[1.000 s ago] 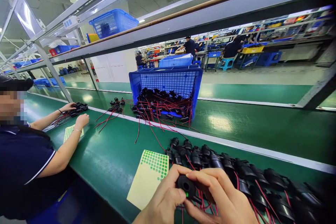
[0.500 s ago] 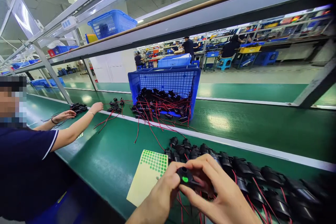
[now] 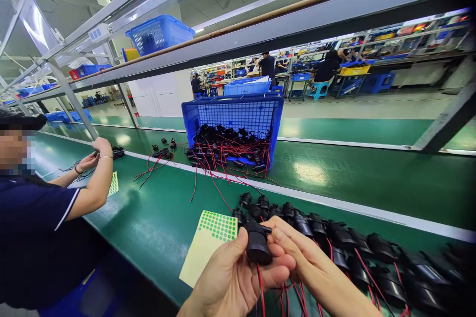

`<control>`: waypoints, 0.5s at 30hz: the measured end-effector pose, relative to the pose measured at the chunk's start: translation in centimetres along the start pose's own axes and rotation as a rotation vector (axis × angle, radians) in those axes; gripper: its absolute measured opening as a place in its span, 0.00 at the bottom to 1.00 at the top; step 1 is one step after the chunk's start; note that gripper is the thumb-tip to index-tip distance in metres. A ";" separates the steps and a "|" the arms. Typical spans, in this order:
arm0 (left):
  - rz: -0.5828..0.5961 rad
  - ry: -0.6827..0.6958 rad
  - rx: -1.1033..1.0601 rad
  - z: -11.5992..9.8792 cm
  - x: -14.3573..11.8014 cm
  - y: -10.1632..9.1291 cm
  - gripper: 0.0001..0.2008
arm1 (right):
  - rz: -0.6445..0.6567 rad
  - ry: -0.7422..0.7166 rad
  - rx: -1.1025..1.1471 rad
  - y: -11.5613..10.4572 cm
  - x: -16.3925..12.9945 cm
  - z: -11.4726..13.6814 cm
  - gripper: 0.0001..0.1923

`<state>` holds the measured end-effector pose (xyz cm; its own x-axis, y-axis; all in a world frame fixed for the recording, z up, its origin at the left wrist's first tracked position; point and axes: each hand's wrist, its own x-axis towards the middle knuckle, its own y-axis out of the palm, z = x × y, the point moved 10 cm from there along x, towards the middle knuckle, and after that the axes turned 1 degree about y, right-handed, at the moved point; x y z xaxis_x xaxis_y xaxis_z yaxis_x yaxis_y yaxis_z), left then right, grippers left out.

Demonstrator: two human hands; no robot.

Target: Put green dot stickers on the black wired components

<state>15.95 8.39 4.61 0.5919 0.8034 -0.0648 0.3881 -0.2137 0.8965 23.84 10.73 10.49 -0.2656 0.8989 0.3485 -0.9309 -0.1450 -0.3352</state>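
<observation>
A small black cylindrical pump (image 3: pixel 258 245) with a side nozzle and red and black wires is held up in front of me. My left hand (image 3: pixel 234 272) wraps round its body, thumb on the near side and fingers behind. With its thumb and fingers, my right hand (image 3: pixel 293 245) pinches the nozzle on the pump's right side. The green dot seen on the pump earlier is turned out of sight. Just left of the hands lies a yellowish sheet (image 3: pixel 197 257) of green round stickers, partly peeled. Rows of similar pumps (image 3: pixel 342 235) stand behind and right of my hands.
A blue crate (image 3: pixel 277 129) tipped on its side holds many wired black parts. Left of it lies a small cluster of pumps (image 3: pixel 162 152). A co-worker (image 3: pixel 37 208) handles parts at the left, near another sticker sheet (image 3: pixel 113 183). A metal shelf beam (image 3: pixel 238 42) crosses overhead.
My hands have turned the pump so its green-dotted end no longer shows and its body faces me. My right hand has shifted to the nozzle. The co-worker's arm has drawn back left.
</observation>
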 end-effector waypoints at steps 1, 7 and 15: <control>-0.010 0.005 0.018 0.0 -0.1 0.1 0.19 | -0.002 -0.001 0.004 0.0 0.0 0.1 0.21; 0.017 0.326 0.542 -2.7 -1.1 0.4 0.20 | -0.021 -0.049 0.028 -1.1 -1.0 0.7 0.16; 0.167 0.791 0.929 -4.9 -3.1 1.4 0.19 | 0.043 -0.212 -0.070 -0.7 -2.1 2.8 0.28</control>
<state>11.22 8.31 8.17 0.2174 0.7745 0.5940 0.8953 -0.4007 0.1948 24.31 7.75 12.44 -0.3579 0.7848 0.5060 -0.9000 -0.1455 -0.4108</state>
